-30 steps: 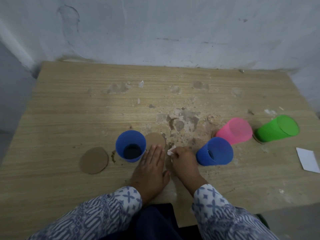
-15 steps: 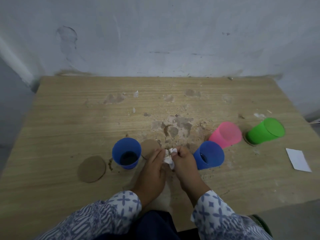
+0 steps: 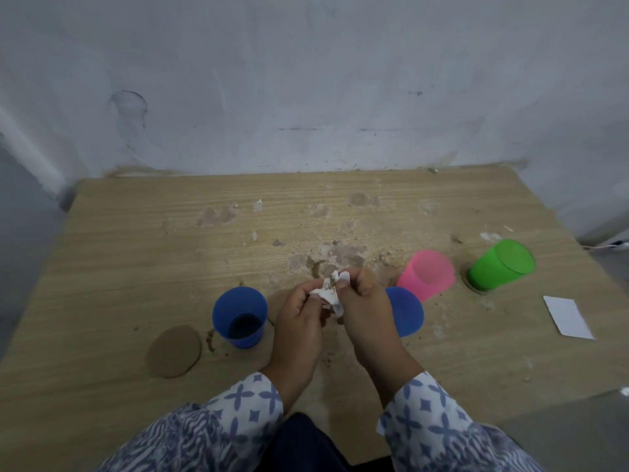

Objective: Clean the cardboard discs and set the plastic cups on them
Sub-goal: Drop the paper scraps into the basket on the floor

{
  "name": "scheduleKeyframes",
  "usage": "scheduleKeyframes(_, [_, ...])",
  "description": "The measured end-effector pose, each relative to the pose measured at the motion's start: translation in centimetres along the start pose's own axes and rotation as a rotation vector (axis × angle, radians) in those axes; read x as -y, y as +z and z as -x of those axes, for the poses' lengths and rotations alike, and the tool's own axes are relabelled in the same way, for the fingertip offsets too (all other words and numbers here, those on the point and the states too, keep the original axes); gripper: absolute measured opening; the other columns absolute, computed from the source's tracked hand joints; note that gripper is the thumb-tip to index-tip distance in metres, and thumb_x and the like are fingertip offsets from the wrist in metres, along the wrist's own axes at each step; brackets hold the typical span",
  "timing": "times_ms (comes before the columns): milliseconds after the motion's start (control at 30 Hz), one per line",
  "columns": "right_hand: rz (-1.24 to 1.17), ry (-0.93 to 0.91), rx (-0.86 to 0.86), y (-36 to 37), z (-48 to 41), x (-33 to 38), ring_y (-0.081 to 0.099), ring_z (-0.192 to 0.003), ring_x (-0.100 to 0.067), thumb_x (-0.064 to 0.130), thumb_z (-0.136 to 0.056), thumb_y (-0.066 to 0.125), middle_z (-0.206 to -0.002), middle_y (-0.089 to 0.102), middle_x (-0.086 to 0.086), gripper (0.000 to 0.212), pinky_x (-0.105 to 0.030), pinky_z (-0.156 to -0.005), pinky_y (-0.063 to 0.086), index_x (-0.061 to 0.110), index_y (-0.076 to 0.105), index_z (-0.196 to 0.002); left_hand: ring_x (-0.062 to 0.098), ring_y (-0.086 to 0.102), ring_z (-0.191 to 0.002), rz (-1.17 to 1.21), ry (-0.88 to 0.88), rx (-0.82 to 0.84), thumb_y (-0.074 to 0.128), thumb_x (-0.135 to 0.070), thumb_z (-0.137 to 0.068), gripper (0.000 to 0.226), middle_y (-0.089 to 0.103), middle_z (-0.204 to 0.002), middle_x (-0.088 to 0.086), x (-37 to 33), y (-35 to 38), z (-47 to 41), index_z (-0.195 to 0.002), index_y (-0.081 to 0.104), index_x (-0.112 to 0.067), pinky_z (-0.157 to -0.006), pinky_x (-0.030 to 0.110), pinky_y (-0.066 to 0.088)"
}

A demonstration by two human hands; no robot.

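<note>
My left hand [image 3: 299, 321] and my right hand [image 3: 364, 310] are raised together above the table, both pinching a crumpled white tissue [image 3: 332, 291] with a dirty spot. A bare brown cardboard disc [image 3: 173, 350] lies at the left. An upright blue cup [image 3: 239, 316] stands right of it. A second blue cup [image 3: 406, 311] is partly hidden behind my right hand. A pink cup [image 3: 427, 274] stands further right, and a green cup [image 3: 498, 265] stands on a disc whose edge shows beneath it. The disc between the blue cups is mostly hidden by my hands.
The wooden table [image 3: 136, 250] is stained and strewn with crumbs around its middle. A white paper slip [image 3: 566, 316] lies near the right edge. A grey wall rises right behind the table. My patterned sleeves fill the near edge.
Both hands lifted off the table surface and came together on the tissue, which has been bunched up. The camera tilted upward, showing more wall.
</note>
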State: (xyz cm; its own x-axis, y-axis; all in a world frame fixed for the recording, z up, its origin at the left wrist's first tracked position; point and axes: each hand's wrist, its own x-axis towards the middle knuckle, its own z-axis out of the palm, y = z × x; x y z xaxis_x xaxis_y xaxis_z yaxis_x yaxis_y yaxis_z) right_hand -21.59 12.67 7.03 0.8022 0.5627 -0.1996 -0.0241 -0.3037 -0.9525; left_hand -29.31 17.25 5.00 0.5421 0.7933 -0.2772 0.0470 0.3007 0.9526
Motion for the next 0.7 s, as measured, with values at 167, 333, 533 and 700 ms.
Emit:
scheduleKeyframes(167, [-0.083,-0.045,-0.013,-1.3,0.5,1.6,0.058,-0.065,-0.002,0.023,-0.095,0.05,-0.081,0.064,0.003,0.011,-0.017,-0.054,0.045,0.023,0.06,-0.092,0.011,0.056,-0.067,-0.014,0.098,0.024,0.046,-0.016,-0.098,0.019,0.064,-0.079,0.003,-1.7,1.1,0.3,-0.102,0.064,-0.018,-0.058,0.025,0.047])
scheduleKeyframes(333, [-0.236,-0.052,-0.01,-3.8,1.0,2.9,0.059,-0.07,-0.019,0.02,-0.096,0.047,-0.085,0.067,-0.014,0.018,-0.031,-0.06,0.049,0.013,0.063,-0.1,0.005,0.063,-0.073,-0.02,0.21,0.109,0.047,-0.013,-0.097,0.021,0.068,-0.084,-0.003,-3.8,3.2,1.0,-0.095,0.065,-0.023,-0.064,0.019,0.051])
scheduleKeyframes(533, [-0.438,-0.089,-0.068,-8.1,1.6,3.1,0.061,-0.085,-0.033,0.013,-0.095,0.048,-0.092,0.068,-0.018,0.02,-0.048,-0.081,0.051,0.012,0.068,-0.095,0.011,0.065,-0.085,-0.009,0.24,0.231,0.051,-0.015,-0.096,0.013,0.067,-0.097,-0.002,-5.4,7.3,2.2,-0.1,0.059,-0.024,-0.071,0.02,0.052])
scheduleKeyframes(700, [-0.527,-0.14,-0.214,-11.6,2.7,2.6,0.063,-0.075,-0.021,0.006,-0.093,0.048,-0.084,0.07,-0.012,0.024,-0.029,-0.062,0.05,0.015,0.069,-0.087,0.012,0.067,-0.084,-0.058,0.215,0.369,0.053,-0.017,-0.096,0.016,0.068,-0.094,-0.006,-5.4,10.8,3.5,-0.101,0.059,-0.031,-0.071,0.023,0.056])
